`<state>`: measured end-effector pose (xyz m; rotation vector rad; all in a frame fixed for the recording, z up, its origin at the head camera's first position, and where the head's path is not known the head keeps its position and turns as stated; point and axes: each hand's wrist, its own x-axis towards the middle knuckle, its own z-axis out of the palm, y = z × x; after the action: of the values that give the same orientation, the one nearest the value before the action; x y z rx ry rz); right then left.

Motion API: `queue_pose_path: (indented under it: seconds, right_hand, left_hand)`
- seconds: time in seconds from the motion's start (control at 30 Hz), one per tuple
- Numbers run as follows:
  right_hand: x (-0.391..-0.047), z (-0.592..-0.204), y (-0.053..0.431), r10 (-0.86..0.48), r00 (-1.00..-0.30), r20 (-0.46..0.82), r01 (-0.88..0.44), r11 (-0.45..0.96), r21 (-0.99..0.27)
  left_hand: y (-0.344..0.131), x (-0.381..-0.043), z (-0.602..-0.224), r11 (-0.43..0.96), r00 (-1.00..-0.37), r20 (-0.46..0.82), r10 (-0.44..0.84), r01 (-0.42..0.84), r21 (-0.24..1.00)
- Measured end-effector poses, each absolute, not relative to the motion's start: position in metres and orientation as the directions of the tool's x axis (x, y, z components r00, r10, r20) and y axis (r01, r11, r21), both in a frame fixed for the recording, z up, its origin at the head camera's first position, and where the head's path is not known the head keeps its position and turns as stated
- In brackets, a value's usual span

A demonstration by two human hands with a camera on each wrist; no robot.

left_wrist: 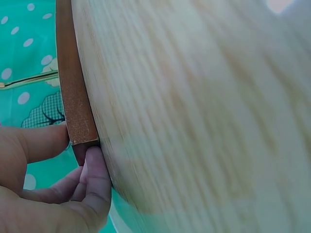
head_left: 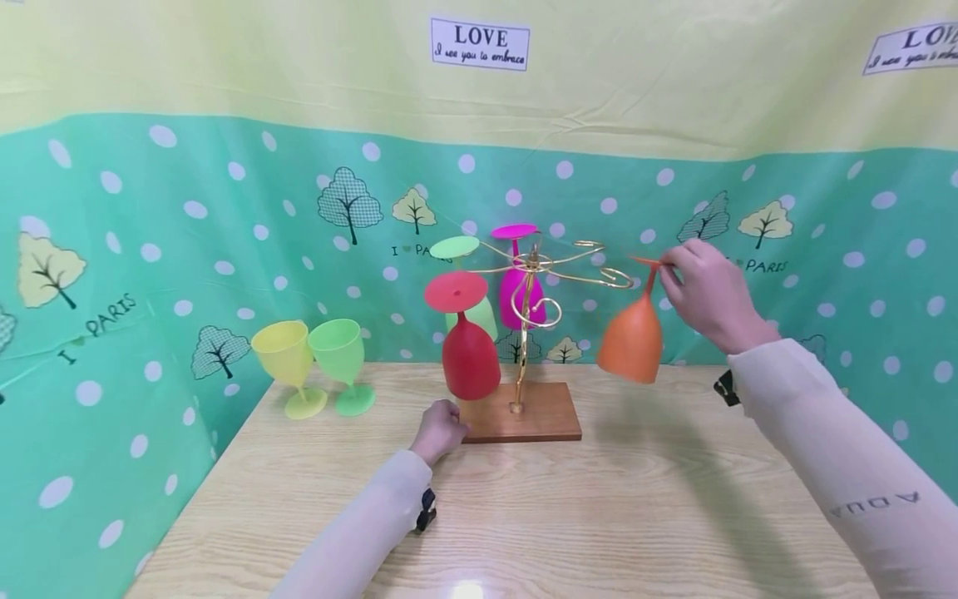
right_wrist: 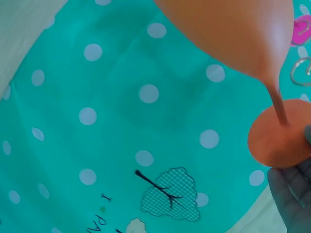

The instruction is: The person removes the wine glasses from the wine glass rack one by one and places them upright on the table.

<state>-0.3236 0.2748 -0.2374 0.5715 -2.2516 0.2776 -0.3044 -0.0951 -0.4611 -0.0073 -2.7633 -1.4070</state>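
My right hand (head_left: 707, 287) pinches the foot of an orange plastic goblet (head_left: 634, 341), held upside down in the air right of the gold wire rack (head_left: 521, 366). In the right wrist view, fingers (right_wrist: 286, 191) lie against the goblet's round foot (right_wrist: 274, 141). At the rack's near left corner, my left hand (head_left: 440, 431) grips the brown wooden base (head_left: 550, 416). Thumb and fingers close on that base corner (left_wrist: 80, 126) in the left wrist view. A red goblet (head_left: 471, 362), a magenta goblet (head_left: 511, 308) and a pale green goblet (head_left: 454, 246) hang bowl down from the rack. The red one partly hides the pale green one.
A yellow goblet (head_left: 284, 353) and a green goblet (head_left: 338, 353) stand upright, side by side, at the table's back left. Curled wire arms (head_left: 614, 279) stick out on the rack's right side. A polka-dot curtain (head_left: 180, 274) hangs behind the wooden table (head_left: 636, 516).
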Motion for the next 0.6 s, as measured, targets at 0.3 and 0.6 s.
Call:
queue_pose_path:
  seconds: [0.3, 0.6]
  right_hand:
    - [-0.313, -0.272, 0.268, -0.283, -0.585, 0.76, -0.48, 0.876, -0.043]
    - [-0.299, -0.308, 0.251, -0.309, -0.58, 0.754, -0.522, 0.852, -0.052]
  left_hand:
    - [-0.096, -0.303, -0.461, 0.574, -0.999, 0.032, -0.021, 0.014, 0.819]
    - [-0.1, -0.297, -0.457, 0.603, -0.999, -0.024, -0.033, -0.039, 0.797]
